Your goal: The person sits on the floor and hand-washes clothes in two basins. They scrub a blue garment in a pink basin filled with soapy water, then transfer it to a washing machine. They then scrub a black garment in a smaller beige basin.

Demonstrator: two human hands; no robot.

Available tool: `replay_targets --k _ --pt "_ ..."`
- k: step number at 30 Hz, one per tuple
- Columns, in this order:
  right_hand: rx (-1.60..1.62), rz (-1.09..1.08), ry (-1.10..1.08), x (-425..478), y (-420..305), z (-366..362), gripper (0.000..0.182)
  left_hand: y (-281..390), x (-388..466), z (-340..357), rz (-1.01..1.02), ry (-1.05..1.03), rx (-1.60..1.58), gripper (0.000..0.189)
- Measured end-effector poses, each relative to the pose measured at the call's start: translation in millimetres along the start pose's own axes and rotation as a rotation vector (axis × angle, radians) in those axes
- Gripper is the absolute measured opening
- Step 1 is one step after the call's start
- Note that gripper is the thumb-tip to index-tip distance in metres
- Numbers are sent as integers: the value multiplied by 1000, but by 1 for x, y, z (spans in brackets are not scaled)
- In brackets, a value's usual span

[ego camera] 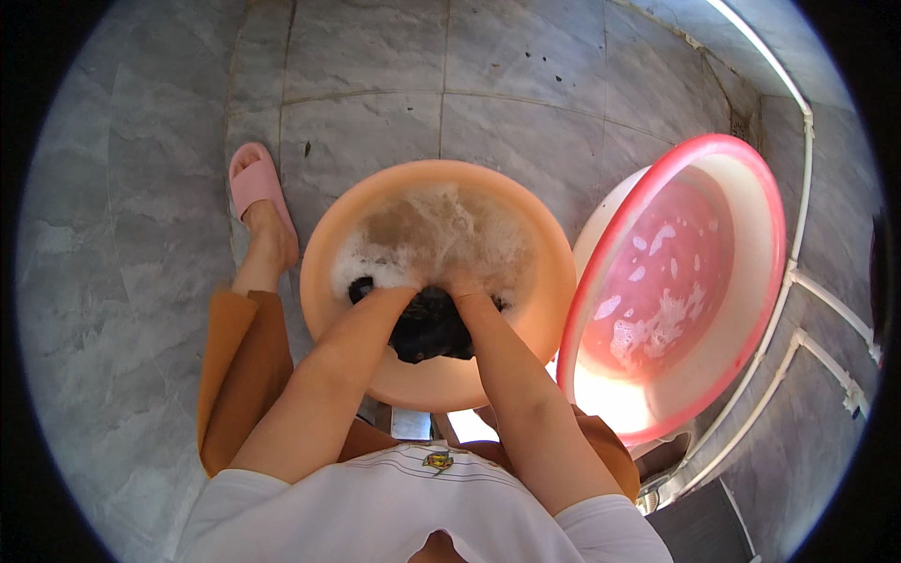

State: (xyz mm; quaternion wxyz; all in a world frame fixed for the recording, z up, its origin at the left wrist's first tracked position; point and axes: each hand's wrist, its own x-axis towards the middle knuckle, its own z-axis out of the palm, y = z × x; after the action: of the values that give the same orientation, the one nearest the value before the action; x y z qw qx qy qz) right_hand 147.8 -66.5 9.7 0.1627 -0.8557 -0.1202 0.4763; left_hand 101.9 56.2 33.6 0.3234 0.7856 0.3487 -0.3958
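Observation:
An orange plastic basin (pixel 436 394) stands on the floor before me, holding cloudy, foamy water (pixel 443 218). Both of my forearms reach down into it. My left hand (pixel 417 281) and my right hand (pixel 461 281) are under the murky water near the middle, so their fingers are hidden. A wet black cloth (pixel 433 331) lies between my wrists, partly up the near wall of the basin. Smaller black parts show at the water's surface outside each wrist. What either hand grips cannot be made out.
At the right, a large pink-and-white basin (pixel 764 281) with some foamy water stands tilted beside the orange one. White pipes (pixel 806 169) run along the tiled wall. My foot in a pink slipper (pixel 257 183) rests on the grey tiled floor (pixel 366 134) at the left.

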Motion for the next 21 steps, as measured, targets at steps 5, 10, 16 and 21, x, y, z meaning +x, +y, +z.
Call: replay_targets --k 5,10,16,21 --pt "-199 -62 -88 42 -15 -15 59 33 -17 -57 -87 -89 381 56" --pt "128 79 23 33 -17 -35 46 24 16 -23 -222 258 -402 44" --pt "549 -254 450 -100 -26 -28 35 3 -78 17 140 591 -637 35" --pt "77 -511 716 -124 -17 -1 24 -13 -92 74 338 905 -343 23"
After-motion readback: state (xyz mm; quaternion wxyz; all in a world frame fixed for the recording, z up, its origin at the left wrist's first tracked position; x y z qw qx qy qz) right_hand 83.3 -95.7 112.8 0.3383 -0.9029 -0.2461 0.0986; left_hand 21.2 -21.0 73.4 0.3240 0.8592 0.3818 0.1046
